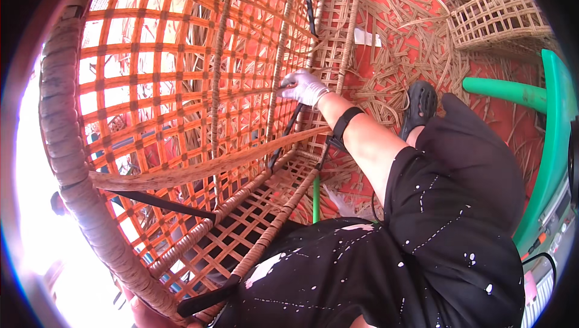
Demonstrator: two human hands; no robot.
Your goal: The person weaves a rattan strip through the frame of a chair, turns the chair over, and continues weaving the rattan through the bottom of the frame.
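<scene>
A large woven cane chair frame (181, 87) with an open lattice fills the left and middle. Its thick wrapped rim (66, 147) curves down the left side. My right hand (304, 87), in a white glove, reaches into the far side of the lattice, its fingers closed on a thin cane strip next to an upright wrapped bar (280, 56). A black band sits on that forearm. A long flat cane strip (205, 168) lies slanted across the lattice below the hand. Only a sliver of my left hand (143, 317) shows at the lower edge, under the rim.
Black straps (163, 204) cross the frame's lower part. Loose cane scraps (410, 44) litter the red floor. Woven panels (500, 14) lie at the top right. A green plastic chair (552, 123) stands at the right. My foot in a black clog (419, 108) rests on the floor.
</scene>
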